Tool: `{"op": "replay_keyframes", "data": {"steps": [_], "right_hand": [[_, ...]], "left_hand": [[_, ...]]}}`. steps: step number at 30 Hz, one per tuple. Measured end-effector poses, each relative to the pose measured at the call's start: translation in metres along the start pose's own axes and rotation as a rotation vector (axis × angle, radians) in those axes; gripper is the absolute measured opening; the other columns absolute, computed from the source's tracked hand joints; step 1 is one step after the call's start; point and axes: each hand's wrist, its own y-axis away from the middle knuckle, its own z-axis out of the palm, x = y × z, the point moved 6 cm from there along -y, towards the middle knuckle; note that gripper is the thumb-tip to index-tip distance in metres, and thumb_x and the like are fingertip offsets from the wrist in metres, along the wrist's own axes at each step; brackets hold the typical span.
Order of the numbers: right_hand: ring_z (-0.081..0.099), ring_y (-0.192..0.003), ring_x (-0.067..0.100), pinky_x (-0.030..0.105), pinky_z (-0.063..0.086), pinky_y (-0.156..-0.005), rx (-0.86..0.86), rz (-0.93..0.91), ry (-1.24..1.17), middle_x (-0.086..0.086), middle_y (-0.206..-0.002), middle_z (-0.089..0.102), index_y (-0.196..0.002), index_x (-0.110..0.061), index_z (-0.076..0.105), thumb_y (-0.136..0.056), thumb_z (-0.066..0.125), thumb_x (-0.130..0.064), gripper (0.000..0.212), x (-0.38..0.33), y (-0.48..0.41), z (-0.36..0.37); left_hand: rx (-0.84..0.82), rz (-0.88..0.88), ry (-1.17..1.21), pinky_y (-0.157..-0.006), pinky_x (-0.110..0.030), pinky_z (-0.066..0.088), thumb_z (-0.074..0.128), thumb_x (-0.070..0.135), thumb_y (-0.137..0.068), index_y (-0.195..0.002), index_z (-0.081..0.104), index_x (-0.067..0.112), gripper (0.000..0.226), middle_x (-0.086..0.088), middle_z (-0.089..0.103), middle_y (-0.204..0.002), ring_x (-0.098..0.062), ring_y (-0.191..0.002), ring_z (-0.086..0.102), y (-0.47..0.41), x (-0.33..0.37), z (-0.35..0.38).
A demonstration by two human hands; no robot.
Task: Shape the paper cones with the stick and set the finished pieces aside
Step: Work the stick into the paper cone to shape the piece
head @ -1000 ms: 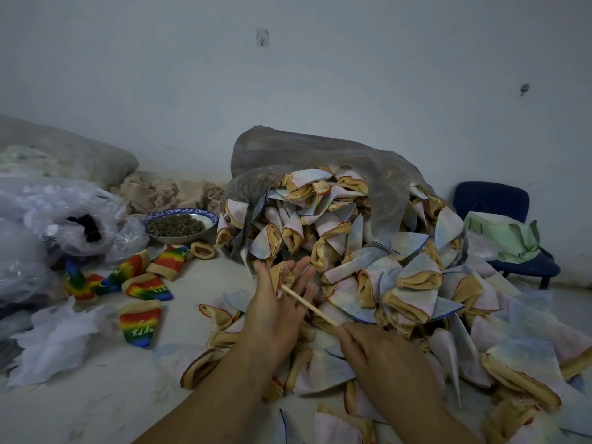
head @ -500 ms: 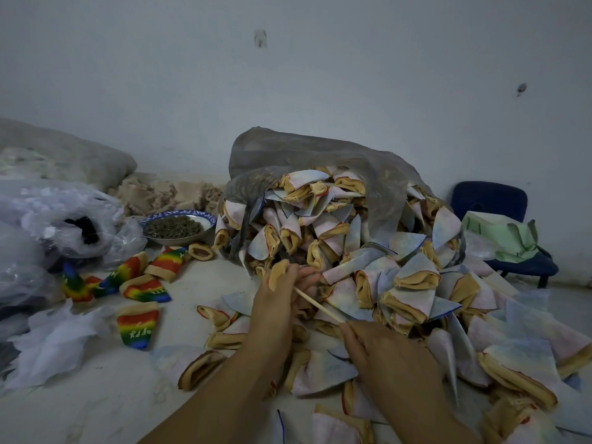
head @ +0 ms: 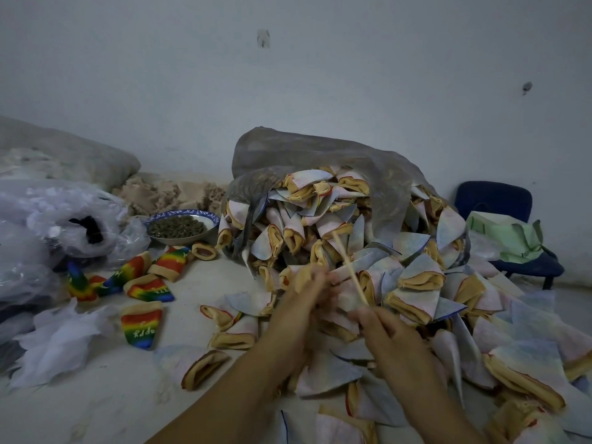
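Left hand (head: pixel 304 304) grip around a paper cone (head: pixel 302 277), right hand (head: pixel 390 338) grip around the stick (head: pixel 347 267), both over the cone pile (head: pixel 416 278).

The stick (head: pixel 349 270) you're pinching in your right hand (head: pixel 394 341) is looking like bare pale wood, matt. The cone (head: pixel 302 276) your left hand (head: pixel 307 302) is gripping is blurring, tan and matt. The pile of paper cones (head: pixel 416 278) at 1 o'clock is showing matt pale paper with a tan, soft-looking inner layer. The grey plastic sack (head: pixel 320 155) at 12 is looking thin, translucent, dull. At 9, clear plastic bags (head: pixel 48 216) are glinting, crinkled, and rainbow cones (head: pixel 141 328) are showing printed matt paper. The bowl (head: pixel 209 220) at 10 is looking glazed, glossy. The chair (head: pixel 493 200) at 2 is showing blue cloth.
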Motion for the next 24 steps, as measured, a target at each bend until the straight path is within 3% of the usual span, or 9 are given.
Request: {"op": "replay_keyframes", "data": {"steps": [3,6,9,15,17,20,22,24], "right_hand": [[0.063,-0.072,-0.003,0.011,0.047,-0.058,-0.041,0.087,-0.195,-0.015,-0.081,0.069,-0.087,-0.034,0.066,-0.077,0.05,-0.056,0.029,0.006,-0.003,0.004],[0.065,-0.078,-0.002,0.016,0.053,-0.063,-0.066,0.083,-0.25,-0.02,-0.087,0.069,-0.094,-0.039,0.063,-0.091,0.054,-0.037,0.01,0.005,-0.003,0.007],[0.067,-0.08,0.002,0.013,0.052,-0.063,-0.053,0.051,-0.318,-0.015,-0.087,0.07,-0.096,-0.034,0.064,-0.091,0.056,-0.026,0.012,0.0,-0.001,0.005],[0.067,-0.074,0.008,0.014,0.051,-0.058,-0.022,0.033,-0.304,-0.004,-0.08,0.07,-0.083,-0.034,0.064,-0.089,0.058,-0.034,0.009,0.0,-0.001,-0.002],[0.066,-0.073,0.015,0.023,0.055,-0.061,-0.005,0.054,-0.265,0.0,-0.078,0.068,-0.081,-0.033,0.063,-0.091,0.056,-0.032,0.012,0.005,-0.003,-0.003],[0.065,-0.075,0.018,0.036,0.056,-0.07,-0.012,0.089,-0.274,0.002,-0.08,0.067,-0.085,-0.028,0.064,-0.091,0.056,-0.031,0.01,0.01,-0.004,-0.003],[0.063,-0.062,0.016,0.031,0.052,-0.058,-0.027,0.125,-0.321,0.001,-0.073,0.067,-0.09,-0.023,0.064,-0.092,0.056,-0.028,0.009,0.013,-0.005,-0.003],[0.04,-0.037,0.012,0.023,0.036,-0.04,-0.079,0.19,-0.464,-0.001,-0.052,0.054,-0.098,-0.014,0.061,-0.093,0.055,-0.023,0.012,0.018,-0.006,0.002]], "left_hand": [[-0.183,0.004,-0.16,-0.103,-0.042,0.05,0.055,0.045,-0.092,-0.125,0.061,0.024,0.039,-0.002,0.068,-0.122,-0.018,-0.116,0.063,0.01,-0.01,0.023],[-0.274,-0.008,-0.159,-0.11,-0.042,0.043,0.054,0.038,-0.095,-0.125,0.062,0.019,0.036,-0.005,0.067,-0.124,-0.019,-0.121,0.06,0.016,-0.014,0.03],[-0.288,-0.033,-0.137,-0.112,-0.048,0.039,0.053,0.036,-0.095,-0.122,0.065,0.017,0.035,-0.012,0.066,-0.125,-0.025,-0.122,0.059,0.017,-0.015,0.03],[-0.338,-0.017,-0.182,-0.112,-0.054,0.036,0.054,0.057,-0.093,-0.127,0.062,0.015,0.054,-0.017,0.06,-0.13,-0.033,-0.126,0.054,0.017,-0.012,0.031],[-0.288,-0.014,-0.111,-0.111,-0.056,0.037,0.056,0.054,-0.093,-0.122,0.064,0.009,0.054,-0.027,0.059,-0.125,-0.042,-0.123,0.053,0.013,-0.011,0.026],[-0.215,-0.028,0.028,-0.102,-0.044,0.049,0.065,0.041,-0.089,-0.114,0.068,0.006,0.043,-0.023,0.067,-0.113,-0.036,-0.108,0.062,0.009,-0.01,0.017],[-0.211,-0.056,0.098,-0.094,-0.04,0.051,0.069,0.033,-0.086,-0.107,0.069,0.005,0.035,-0.021,0.066,-0.104,-0.033,-0.099,0.06,0.008,-0.01,0.016],[-0.204,-0.089,0.144,-0.088,-0.036,0.053,0.067,0.028,-0.082,-0.104,0.066,0.002,0.034,-0.021,0.063,-0.099,-0.031,-0.094,0.059,0.009,-0.009,0.018]]}}
